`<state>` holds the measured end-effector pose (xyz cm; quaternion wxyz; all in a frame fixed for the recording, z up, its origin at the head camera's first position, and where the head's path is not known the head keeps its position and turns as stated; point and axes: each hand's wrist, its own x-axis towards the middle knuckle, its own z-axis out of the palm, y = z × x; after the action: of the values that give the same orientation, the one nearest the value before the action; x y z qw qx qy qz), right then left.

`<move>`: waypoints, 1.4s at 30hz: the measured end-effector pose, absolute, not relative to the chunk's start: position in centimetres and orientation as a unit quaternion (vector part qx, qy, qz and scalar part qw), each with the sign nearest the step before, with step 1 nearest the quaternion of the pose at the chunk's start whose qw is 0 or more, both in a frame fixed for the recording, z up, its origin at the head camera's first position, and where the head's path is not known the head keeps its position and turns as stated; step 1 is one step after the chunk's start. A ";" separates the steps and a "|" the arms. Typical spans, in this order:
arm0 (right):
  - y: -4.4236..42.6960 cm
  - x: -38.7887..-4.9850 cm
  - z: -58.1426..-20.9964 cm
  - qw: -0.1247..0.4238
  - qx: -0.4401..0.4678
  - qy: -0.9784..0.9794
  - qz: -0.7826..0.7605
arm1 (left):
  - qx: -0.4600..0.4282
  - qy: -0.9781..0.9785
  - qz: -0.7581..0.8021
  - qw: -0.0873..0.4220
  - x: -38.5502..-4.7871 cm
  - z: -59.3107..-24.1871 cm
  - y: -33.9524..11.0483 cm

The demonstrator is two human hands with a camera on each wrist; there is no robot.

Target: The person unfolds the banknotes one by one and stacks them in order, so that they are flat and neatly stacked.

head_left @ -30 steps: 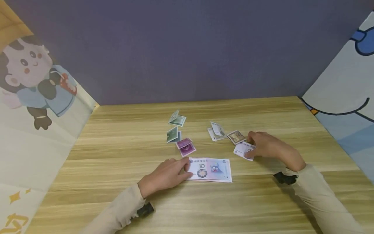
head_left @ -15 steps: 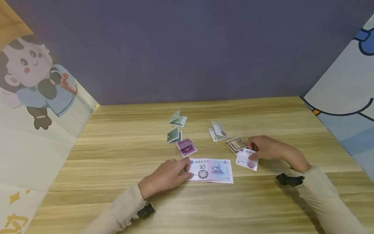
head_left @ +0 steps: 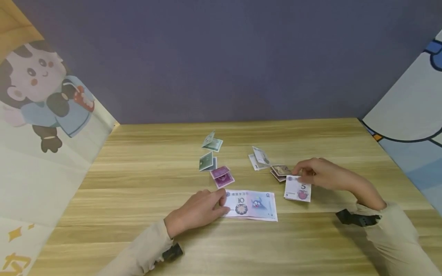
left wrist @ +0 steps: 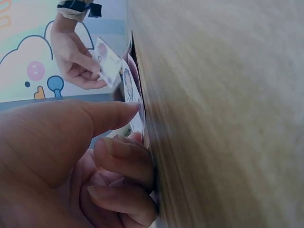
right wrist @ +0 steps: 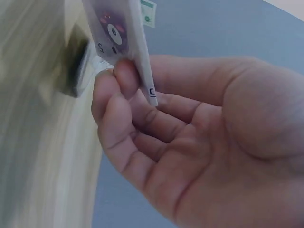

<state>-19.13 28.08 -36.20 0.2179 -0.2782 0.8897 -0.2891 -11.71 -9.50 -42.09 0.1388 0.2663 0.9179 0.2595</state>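
A play banknote printed 10, with a crease across its middle, lies flat on the wooden table. My left hand holds its left end with thumb and forefinger, the other fingers curled against the table in the left wrist view. To the right, my right hand pinches a folded white banknote printed 5. In the right wrist view this note sits between thumb and fingertips, raised off the table. Just left of the right hand lies a folded brown banknote, partly covered by the white one.
A folded banknote printed 1 stands half open behind the brown one. Left of it are a purple folded note, a dark green one and a light green one. A dark wall closes the table's back.
My right hand has drawn the note printed 5 rightward and up from beside the brown note, turning it straighter. The left hand stays on the note printed 10.
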 end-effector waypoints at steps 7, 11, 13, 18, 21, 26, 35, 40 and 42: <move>26.8 -18.1 -35.3 0.176 -0.294 0.889 -0.305 | 0.278 0.915 0.262 0.130 -11.7 -41.4 -9.4; 25.5 -17.4 -35.8 0.156 -0.312 0.882 -0.316 | 0.273 0.910 0.268 0.161 -11.5 -41.2 -9.6; 24.8 -17.1 -36.1 0.153 -0.316 0.878 -0.325 | 0.271 0.904 0.276 0.181 -11.3 -40.9 -9.8; 23.5 -16.5 -36.3 0.131 -0.321 0.875 -0.339 | 0.285 0.886 0.312 0.193 -11.2 -39.9 -10.1; 22.8 -16.3 -35.9 0.121 -0.326 0.871 -0.347 | 0.294 0.880 0.333 0.170 -11.6 -39.0 -9.8; 21.6 -16.0 -35.2 0.114 -0.338 0.866 -0.351 | 0.302 0.876 0.362 0.102 -12.5 -37.7 -9.3; 18.6 -15.2 -34.8 0.097 -0.358 0.848 -0.378 | 0.357 0.832 0.423 0.041 -12.8 -38.3 -7.9; 17.6 -14.4 -34.8 0.100 -0.347 0.833 -0.418 | 0.352 0.810 0.467 0.036 -12.5 -37.9 -7.9; 17.4 -14.3 -34.7 0.105 -0.343 0.818 -0.450 | 0.346 0.799 0.490 0.043 -12.5 -37.5 -8.2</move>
<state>-14.27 17.41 -34.72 0.1048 -0.3434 0.8178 -0.4497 -12.50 -8.18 -37.49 0.0435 0.3457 0.7989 0.4902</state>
